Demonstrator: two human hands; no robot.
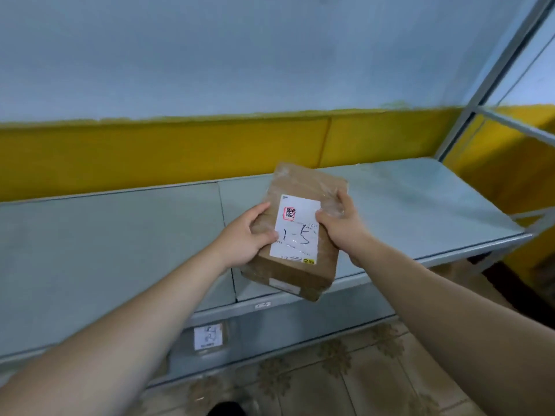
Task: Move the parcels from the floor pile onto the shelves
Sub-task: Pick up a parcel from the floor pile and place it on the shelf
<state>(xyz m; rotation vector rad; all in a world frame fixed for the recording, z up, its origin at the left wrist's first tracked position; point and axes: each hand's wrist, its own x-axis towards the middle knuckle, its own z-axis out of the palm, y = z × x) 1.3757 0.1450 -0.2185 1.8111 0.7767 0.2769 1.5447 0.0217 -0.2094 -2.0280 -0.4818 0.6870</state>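
I hold a brown cardboard parcel [300, 190] with both hands above the front part of a pale grey shelf board [405, 205]. Its white label, marked "1-5" by hand, faces up. My left hand [247, 235] grips the parcel's left edge, thumb on top. My right hand [342, 223] grips the right edge, fingers curled over the taped corner. The parcel tilts, and its near end sticks out past the shelf's front rim. Whether its far end touches the board is unclear.
On the lower shelf lies another labelled parcel [208, 337]. A grey metal upright [492, 76] and crossbar stand at the right end. Behind the shelf is a wall, yellow below and pale blue above. Patterned floor tiles [345, 370] lie beneath.
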